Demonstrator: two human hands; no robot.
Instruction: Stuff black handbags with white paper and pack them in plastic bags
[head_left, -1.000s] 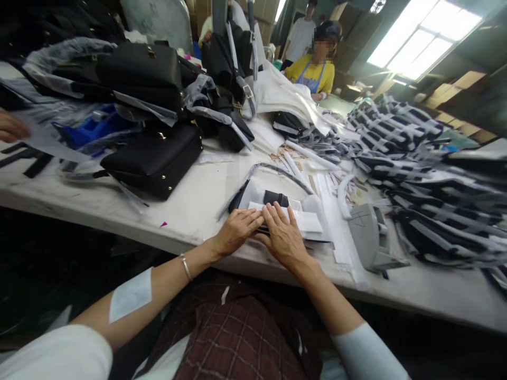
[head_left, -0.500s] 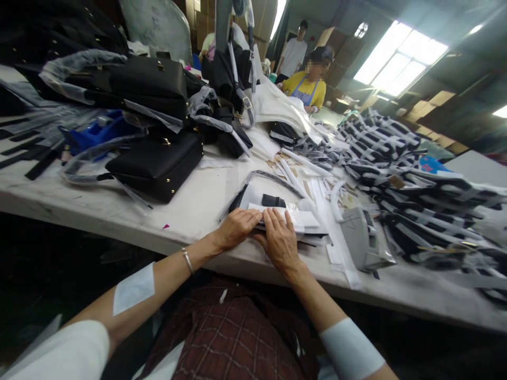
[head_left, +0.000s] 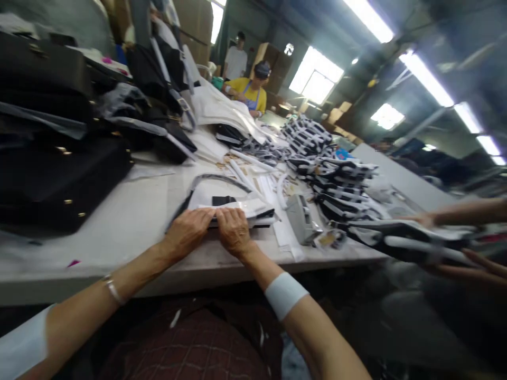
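Observation:
A small black bag [head_left: 261, 220] lies flat near the table's front edge, partly covered by white sheeting [head_left: 249, 206]. Its handle [head_left: 224, 179], wrapped in clear plastic, arches over the far side. My left hand [head_left: 187, 231] is closed over the near left edge, fingers curled on top. Close beside it, my right hand [head_left: 233, 230] grips the same edge near the middle, fingers bent over the white sheeting. The thumbs and the layers under both hands are hidden.
To the right stands a grey tape dispenser [head_left: 300, 216] before stacked black pieces with white wrapping [head_left: 336, 179]. Black handbags [head_left: 59, 179] crowd the left. At far right a co-worker's hands hold a black-and-white wrapped piece [head_left: 412, 240]. Another person [head_left: 247, 92] sits across the table.
My view has swung right, bringing in a co-worker's hands with a wrapped piece. My right hand has gone from flat, stretched fingers to curled ones on the bag's edge.

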